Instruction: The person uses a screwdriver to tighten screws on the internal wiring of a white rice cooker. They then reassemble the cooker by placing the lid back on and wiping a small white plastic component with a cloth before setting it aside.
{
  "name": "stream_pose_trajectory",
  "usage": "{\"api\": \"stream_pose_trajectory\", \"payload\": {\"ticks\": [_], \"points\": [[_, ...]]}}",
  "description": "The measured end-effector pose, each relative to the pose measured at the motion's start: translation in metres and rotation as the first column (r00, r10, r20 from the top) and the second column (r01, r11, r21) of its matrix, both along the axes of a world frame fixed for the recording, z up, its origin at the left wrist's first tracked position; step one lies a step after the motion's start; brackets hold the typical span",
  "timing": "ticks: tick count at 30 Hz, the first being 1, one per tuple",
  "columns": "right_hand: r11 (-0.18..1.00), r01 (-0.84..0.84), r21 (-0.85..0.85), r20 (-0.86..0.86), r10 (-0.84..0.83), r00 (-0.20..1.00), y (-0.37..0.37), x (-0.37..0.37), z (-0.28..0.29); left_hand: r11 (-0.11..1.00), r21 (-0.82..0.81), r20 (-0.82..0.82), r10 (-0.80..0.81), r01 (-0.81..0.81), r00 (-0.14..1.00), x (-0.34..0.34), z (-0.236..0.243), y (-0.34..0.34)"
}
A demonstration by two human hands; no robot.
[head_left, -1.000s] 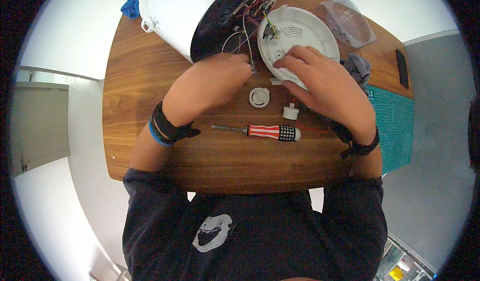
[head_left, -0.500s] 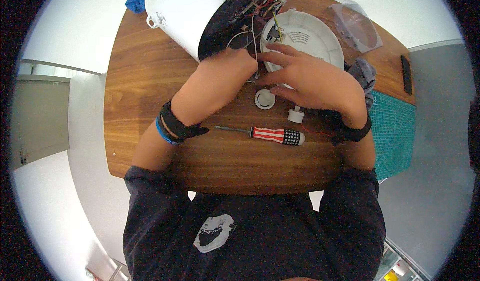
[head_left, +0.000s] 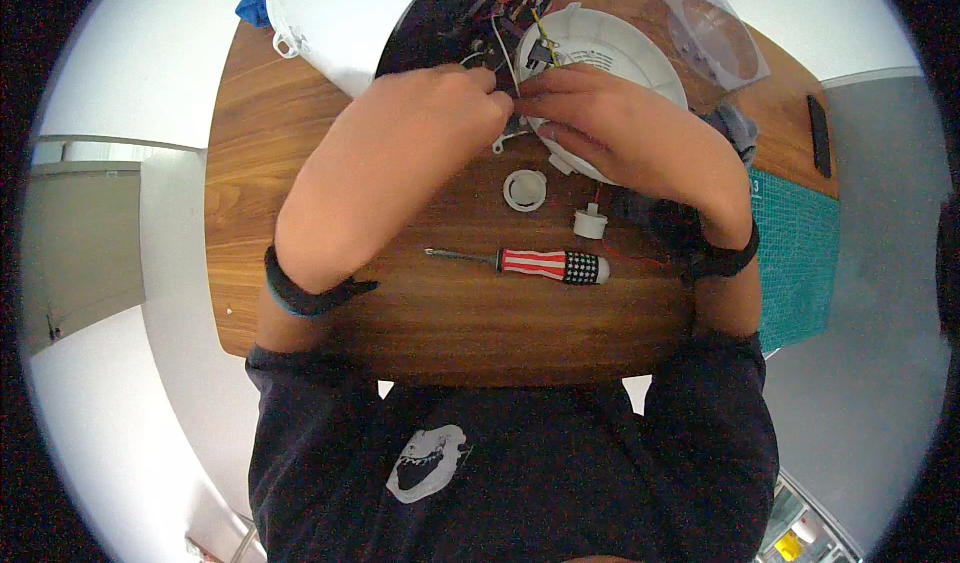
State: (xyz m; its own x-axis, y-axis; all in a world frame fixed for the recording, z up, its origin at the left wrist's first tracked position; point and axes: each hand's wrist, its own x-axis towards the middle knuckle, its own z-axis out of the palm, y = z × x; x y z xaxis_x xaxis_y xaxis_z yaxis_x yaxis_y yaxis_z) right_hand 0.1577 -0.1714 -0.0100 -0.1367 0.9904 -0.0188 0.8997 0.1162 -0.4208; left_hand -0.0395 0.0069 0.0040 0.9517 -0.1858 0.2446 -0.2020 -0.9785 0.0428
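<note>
A white appliance housing [head_left: 330, 23] lies on its side at the back of the table. Its black underside [head_left: 425, 28] faces me, with coloured wires and parts exposed. From there a white wire [head_left: 504, 48] runs down to my fingertips. My left hand [head_left: 450, 108] is closed in front of the underside, its fingertips partly hidden. Opposite it, my right hand [head_left: 610, 118] reaches over a round white cover [head_left: 655, 58] and pinches at the wire with thumb and forefinger. Closer to me lie a white ring-shaped part [head_left: 525, 191] and a small white cylindrical part [head_left: 590, 223] with red leads.
A screwdriver [head_left: 550, 265] with a striped and starred handle lies in front of my hands. To the right are a grey cloth [head_left: 735, 133], a green cutting mat [head_left: 795, 258], a black flat object [head_left: 819, 135] and a clear plastic piece [head_left: 710, 38].
Both hands have moved slightly away from me and their fingertips have come together at the white wire. My left forearm reaches further forward. The right fingers, spread before, are drawn closer together.
</note>
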Motion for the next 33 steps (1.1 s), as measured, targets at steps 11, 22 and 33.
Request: {"api": "stream_pose_trajectory", "payload": {"ticks": [11,22,33], "points": [[0.988,-0.017,0.153,-0.039,0.024,0.999,0.008,-0.006,0.004,0.956,0.14,0.564,-0.29,0.257,0.773,0.031,0.045,0.038],[0.972,0.014,0.235,0.018,-0.018,1.0,0.026,-0.018,0.012,0.998,-0.031,0.325,0.067,-0.06,0.943,0.019,0.036,0.038],[0.983,-0.056,0.177,0.129,0.033,0.991,0.025,-0.021,-0.003,0.93,0.014,0.133,0.363,-0.368,0.922,-0.003,0.046,0.018]]}}
